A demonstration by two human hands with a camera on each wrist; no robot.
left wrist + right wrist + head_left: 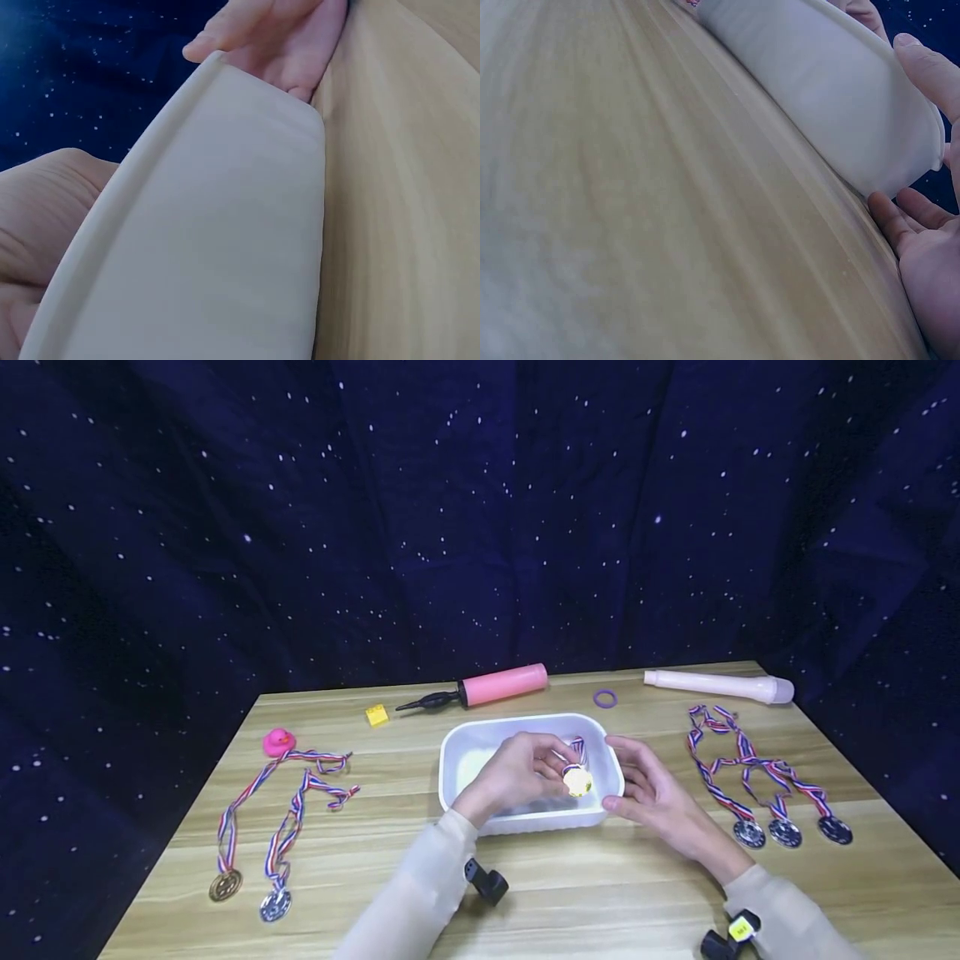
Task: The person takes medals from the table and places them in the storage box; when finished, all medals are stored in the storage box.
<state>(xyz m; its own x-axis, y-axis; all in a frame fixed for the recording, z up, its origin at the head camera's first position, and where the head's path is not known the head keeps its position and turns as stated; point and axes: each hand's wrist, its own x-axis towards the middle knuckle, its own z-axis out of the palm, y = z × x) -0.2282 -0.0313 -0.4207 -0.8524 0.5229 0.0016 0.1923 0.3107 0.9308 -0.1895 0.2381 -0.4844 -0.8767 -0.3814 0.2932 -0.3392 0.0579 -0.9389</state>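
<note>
Star-flecked dark cloth (480, 527) hangs behind a wood-grained table (555, 893). The left hand (512, 772) pinches a shiny round medal (577, 782) with striped ribbon (578, 746) in or just above a smooth white tub (540, 824), whose rounded end the right hand (660, 789) touches, fingers spread; beyond lies a cylindrical pump (506, 683).

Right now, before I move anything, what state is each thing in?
White bin: upright, uncovered.
Gold medal: inside the bin's outline, ribbon attached.
Left hand: over the bin, fingers curled near that ribbon, grip unclear.
Right hand: holding the bin's right end.
Bronze medal: lying flat.
Three silver medals at right: lying flat, ribbons overlapping.
Silver medal at left: lying flat.
Pink pump: on its side.
Pink duck: upright.
Purple ring: lying flat.
</note>
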